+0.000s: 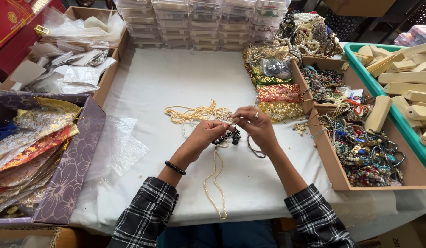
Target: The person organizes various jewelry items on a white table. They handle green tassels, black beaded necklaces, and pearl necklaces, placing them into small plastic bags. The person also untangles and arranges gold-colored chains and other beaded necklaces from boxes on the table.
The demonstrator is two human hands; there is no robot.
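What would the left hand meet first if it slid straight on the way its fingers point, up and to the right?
Probably the right hand: the left hand points at it, and their fingertips nearly meet over the dark beads. Depth between them is unclear.

Bright even light, soft shadows, perhaps edge-warped

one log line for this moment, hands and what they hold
left hand: pinching dark bead bracelet | right hand: pinching same tangle | cream bead strand: hanging onto white table
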